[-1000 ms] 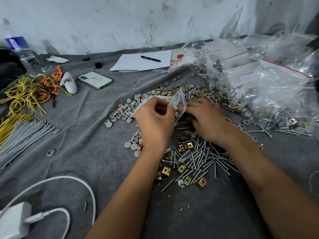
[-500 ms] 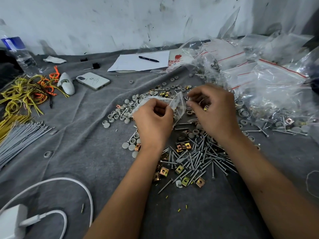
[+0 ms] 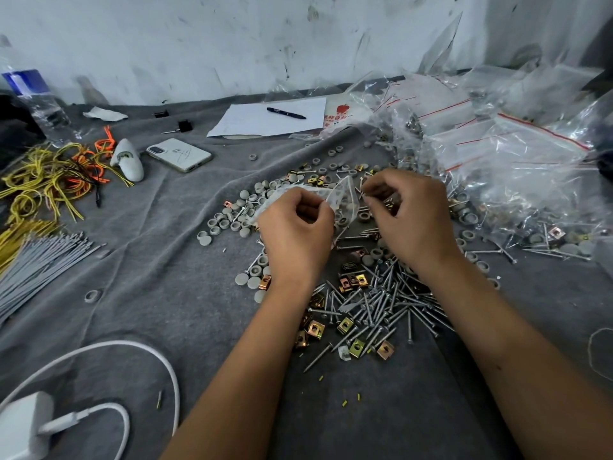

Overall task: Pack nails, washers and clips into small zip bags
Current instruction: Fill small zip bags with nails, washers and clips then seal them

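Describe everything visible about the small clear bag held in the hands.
The small clear plastic zip bag is thin, crinkled and see-through, its mouth gaping open toward the right. It is held just above the grey cloth and the scattered grey round caps. The left hand grips its left side with curled fingers, covering part of it. The right hand sits at the opening, fingertips pinched together; whether they hold anything is unclear. Its contents cannot be made out.

Around your work area, on the grey cloth

At your far left a water bottle stands behind tangled yellow and orange wires and a bundle of grey ties; a phone lies near paper with a pen on it, and a white charger sits nearest you.
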Available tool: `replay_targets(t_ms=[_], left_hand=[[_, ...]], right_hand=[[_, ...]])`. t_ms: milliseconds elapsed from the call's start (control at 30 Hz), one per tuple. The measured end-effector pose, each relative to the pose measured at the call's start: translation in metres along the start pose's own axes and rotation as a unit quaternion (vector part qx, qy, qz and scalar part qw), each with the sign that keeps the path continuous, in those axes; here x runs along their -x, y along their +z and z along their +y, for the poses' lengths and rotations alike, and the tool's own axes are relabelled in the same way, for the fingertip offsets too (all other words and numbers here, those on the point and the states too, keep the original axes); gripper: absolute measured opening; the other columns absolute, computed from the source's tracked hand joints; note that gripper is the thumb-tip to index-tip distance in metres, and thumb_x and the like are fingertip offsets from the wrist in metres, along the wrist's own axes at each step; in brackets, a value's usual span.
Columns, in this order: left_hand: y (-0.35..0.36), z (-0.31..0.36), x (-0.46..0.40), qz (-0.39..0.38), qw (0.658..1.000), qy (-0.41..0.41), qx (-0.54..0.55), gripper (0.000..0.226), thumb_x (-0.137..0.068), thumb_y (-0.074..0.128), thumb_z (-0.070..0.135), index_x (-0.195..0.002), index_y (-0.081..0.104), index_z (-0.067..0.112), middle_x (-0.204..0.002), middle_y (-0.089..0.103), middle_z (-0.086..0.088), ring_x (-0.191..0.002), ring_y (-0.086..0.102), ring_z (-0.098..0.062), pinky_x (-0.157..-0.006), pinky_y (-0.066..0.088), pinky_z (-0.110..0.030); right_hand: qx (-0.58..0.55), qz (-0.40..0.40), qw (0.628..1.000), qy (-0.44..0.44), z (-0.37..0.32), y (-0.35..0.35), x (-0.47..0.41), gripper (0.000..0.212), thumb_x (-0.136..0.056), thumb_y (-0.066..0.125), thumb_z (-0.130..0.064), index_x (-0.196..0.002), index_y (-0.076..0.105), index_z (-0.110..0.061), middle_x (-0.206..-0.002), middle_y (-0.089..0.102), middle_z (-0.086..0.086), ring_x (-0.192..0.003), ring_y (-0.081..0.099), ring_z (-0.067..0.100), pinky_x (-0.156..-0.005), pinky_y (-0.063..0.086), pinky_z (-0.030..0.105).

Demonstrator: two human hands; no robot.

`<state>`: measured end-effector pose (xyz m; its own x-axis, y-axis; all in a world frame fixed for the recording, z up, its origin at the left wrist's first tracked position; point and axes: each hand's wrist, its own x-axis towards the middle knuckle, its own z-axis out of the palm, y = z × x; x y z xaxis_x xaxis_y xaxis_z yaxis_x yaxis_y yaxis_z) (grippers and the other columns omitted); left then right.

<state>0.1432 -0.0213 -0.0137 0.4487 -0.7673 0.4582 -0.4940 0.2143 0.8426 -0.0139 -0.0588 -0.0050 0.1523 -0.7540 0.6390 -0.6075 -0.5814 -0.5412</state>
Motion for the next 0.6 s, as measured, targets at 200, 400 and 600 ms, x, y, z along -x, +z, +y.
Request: replay_targets(t_ms=[200,400,600], left_hand=[[-0.001,0.000,0.000,0.004,1.000,0.000,0.000,0.021,-0.084,0.071,0.007,-0.070,0.069,0.023,-0.063,0.066,0.010,-0.059,0.063,-0.005,-0.055,0.053,-0.023],[-0.001,0.001,0.000,0.001,1.000,0.000,-0.001,0.020,-0.085,0.073,0.007,-0.071,0.069,0.021,-0.064,0.066,0.010,-0.059,0.062,-0.005,-0.055,0.050,-0.018],[-0.001,0.001,0.000,-0.003,1.000,-0.006,-0.004,0.021,-0.085,0.072,0.007,-0.071,0.068,0.022,-0.063,0.065,0.011,-0.058,0.062,-0.004,-0.054,0.050,-0.019]], right_hand=[[0.141,-0.156,0.976,0.058,0.014,0.007,0.001,0.033,-0.090,0.075,-0.016,-0.122,0.071,-0.024,-0.121,0.070,0.001,-0.116,0.053,0.024,-0.095,0.048,0.039],[0.111,-0.173,0.977,0.062,0.012,0.004,-0.002,0.027,-0.089,0.076,-0.014,-0.113,0.077,-0.026,-0.112,0.072,0.002,-0.109,0.060,0.023,-0.095,0.052,0.040],[0.120,-0.231,0.964,0.056,0.008,0.003,-0.003,0.022,-0.095,0.069,-0.016,-0.110,0.078,-0.028,-0.102,0.063,-0.004,-0.116,0.048,0.024,-0.095,0.043,0.038]])
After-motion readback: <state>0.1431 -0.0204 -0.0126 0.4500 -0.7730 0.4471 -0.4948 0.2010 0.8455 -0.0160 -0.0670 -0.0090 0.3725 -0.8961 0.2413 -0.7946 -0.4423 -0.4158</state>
